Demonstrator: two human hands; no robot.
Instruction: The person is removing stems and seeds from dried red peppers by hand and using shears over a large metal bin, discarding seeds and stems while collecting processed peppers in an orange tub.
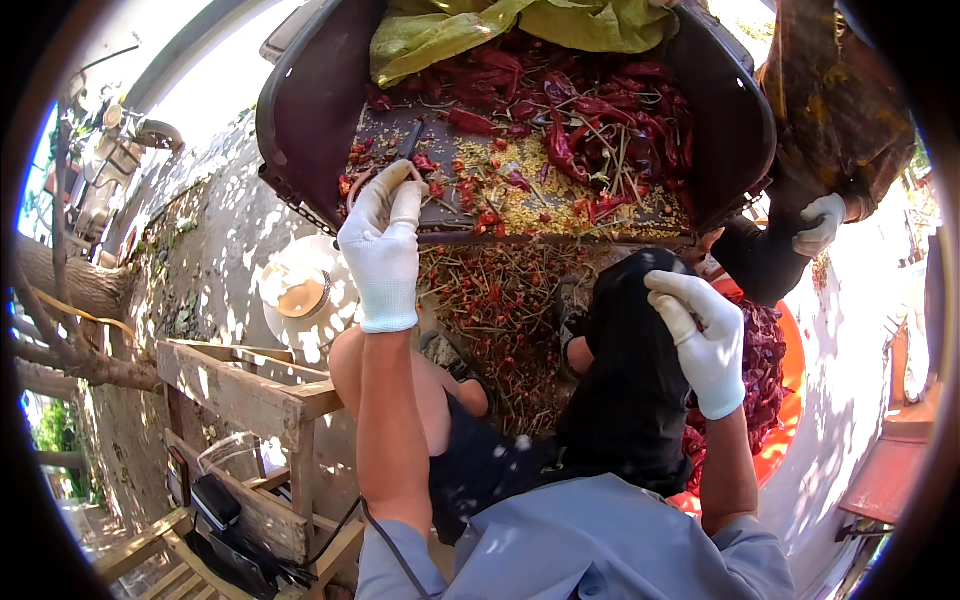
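Observation:
My left hand, in a white glove, is closed at the near edge of a dark tub. Its fingertips grip what looks like a pair of scissors, with a dark blade pointing away and a pinkish loop handle. Dried red chilies lie heaped in the tub among stems, red caps and pale yellow seeds. Above my right knee is my right hand, also gloved; thumb and forefinger nearly meet, and nothing shows between them. Beyond that hand, an orange basin holds more red chilies.
A yellow-green sack covers the tub's far part. Red caps and stems litter the ground between my feet. A wooden frame and a pale round bowl stand at left. Another person's gloved hand is at right.

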